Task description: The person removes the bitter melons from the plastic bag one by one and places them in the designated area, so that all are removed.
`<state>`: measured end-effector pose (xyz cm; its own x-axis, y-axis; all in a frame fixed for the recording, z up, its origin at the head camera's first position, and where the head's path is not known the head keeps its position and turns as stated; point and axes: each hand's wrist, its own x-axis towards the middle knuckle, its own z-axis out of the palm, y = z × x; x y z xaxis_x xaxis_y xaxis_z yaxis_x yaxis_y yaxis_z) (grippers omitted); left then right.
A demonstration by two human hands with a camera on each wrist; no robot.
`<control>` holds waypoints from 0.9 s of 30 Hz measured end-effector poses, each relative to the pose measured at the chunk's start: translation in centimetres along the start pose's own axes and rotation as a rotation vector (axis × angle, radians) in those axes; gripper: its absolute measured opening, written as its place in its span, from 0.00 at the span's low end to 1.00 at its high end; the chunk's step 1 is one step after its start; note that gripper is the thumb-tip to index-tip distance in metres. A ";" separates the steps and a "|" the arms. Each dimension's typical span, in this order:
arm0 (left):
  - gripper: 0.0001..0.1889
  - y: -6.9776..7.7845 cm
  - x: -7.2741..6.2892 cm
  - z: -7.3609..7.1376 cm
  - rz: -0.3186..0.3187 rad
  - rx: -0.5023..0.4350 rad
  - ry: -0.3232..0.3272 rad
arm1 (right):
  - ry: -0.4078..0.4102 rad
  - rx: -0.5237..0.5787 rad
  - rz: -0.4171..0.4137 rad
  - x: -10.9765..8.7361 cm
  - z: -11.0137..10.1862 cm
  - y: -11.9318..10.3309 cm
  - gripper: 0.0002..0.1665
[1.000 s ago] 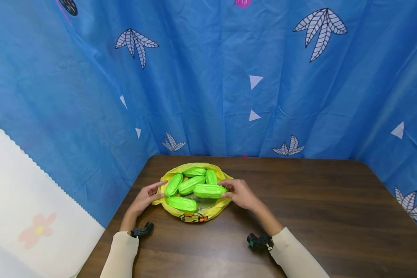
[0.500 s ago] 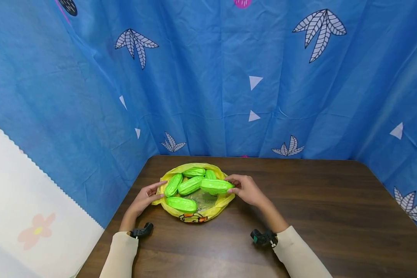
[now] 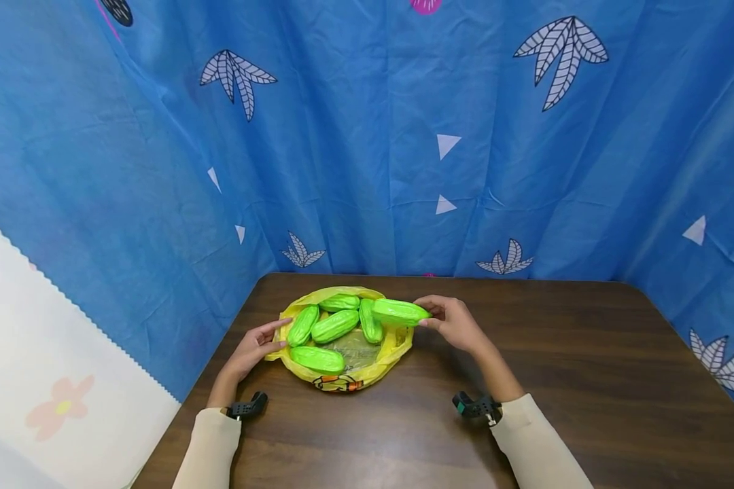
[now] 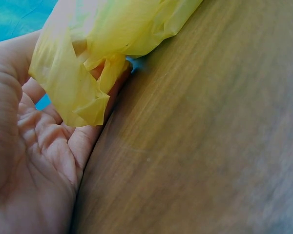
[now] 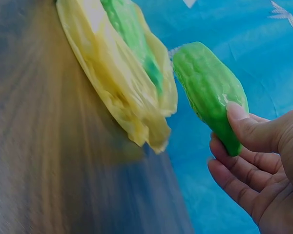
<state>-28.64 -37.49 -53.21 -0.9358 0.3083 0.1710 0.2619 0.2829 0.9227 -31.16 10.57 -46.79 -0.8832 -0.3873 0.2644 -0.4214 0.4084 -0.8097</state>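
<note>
My right hand (image 3: 455, 324) pinches one end of a bright green, bumpy bitter gourd (image 3: 399, 312), raised over the right rim of a yellow plastic bag (image 3: 379, 370). In the right wrist view, the thumb lies on top of the gourd (image 5: 205, 78) with fingers beneath its narrow end. My left hand (image 3: 249, 352) holds the bag's left edge; in the left wrist view, a crumpled corner of the bag (image 4: 73, 92) sits between thumb and fingers. Several more bitter gourds (image 3: 335, 327) lie inside the opened bag, one of them (image 3: 318, 360) near its front.
The bag stands on a dark brown wooden table (image 3: 556, 353), toward its back left. A blue curtain (image 3: 355, 136) with leaf prints hangs behind it. White cloth (image 3: 55, 360) hangs at the left. Each wrist wears a small black camera (image 3: 477, 407).
My right hand has lifted the bitter gourd and carried it right and away from me, from inside the bag to above its right rim. My left hand stays at the bag's edge.
</note>
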 end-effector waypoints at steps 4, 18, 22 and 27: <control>0.29 0.0 0.2 0.1 0.001 -0.013 0.004 | 0.032 -0.003 0.000 -0.1 -1.3 0.4 0.21; 0.29 -0.3 -0.1 -0.5 0.020 0.005 0.000 | 0.124 -0.035 0.036 -0.7 -4.3 1.8 0.22; 0.29 -0.1 0.2 -0.2 0.018 -0.005 -0.011 | 0.151 -0.046 0.057 -1.2 -5.4 2.7 0.22; 0.29 0.0 0.1 -0.1 -0.003 -0.016 -0.005 | 0.169 -0.028 0.079 -1.8 -6.2 4.2 0.21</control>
<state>-28.74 -37.52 -53.14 -0.9352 0.3125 0.1668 0.2557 0.2695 0.9284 -32.65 18.07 -47.40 -0.9346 -0.2096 0.2873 -0.3533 0.4558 -0.8169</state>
